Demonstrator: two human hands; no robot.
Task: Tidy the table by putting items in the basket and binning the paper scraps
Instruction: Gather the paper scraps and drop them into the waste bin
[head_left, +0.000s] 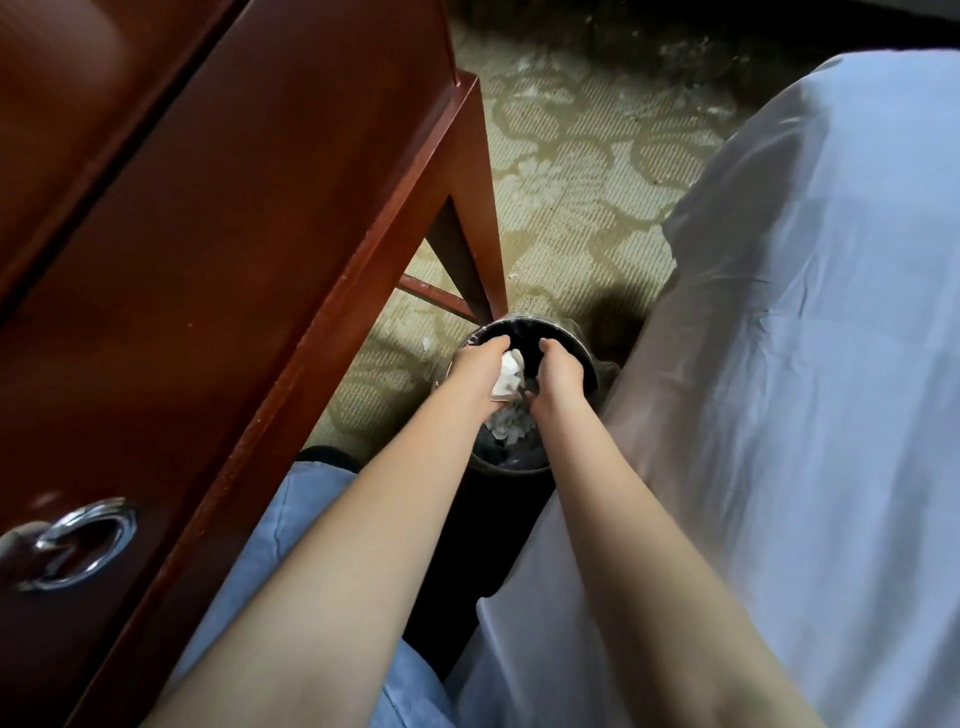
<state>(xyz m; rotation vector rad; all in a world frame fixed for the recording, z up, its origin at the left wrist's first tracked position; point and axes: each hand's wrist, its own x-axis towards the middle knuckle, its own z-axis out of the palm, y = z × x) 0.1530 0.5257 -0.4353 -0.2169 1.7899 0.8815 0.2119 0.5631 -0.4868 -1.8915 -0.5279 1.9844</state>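
A round black bin (584, 358) lined with a clear bag stands on the floor between the desk and the bed. Both my hands reach down over its mouth. My left hand (480, 366) is closed around crumpled white paper scraps (510, 375), which show between the two hands. My right hand (560, 376) is curled with its fingers pointing down beside the scraps; what it holds, if anything, is hidden. More crumpled white paper (506, 428) lies inside the bin below my wrists.
A dark red wooden desk (249, 218) with a chrome ring drawer handle (78, 540) fills the left. Its leg (483, 260) stands right behind the bin. A bed with a white sheet (810, 389) fills the right. Patterned beige carpet (571, 171) lies between.
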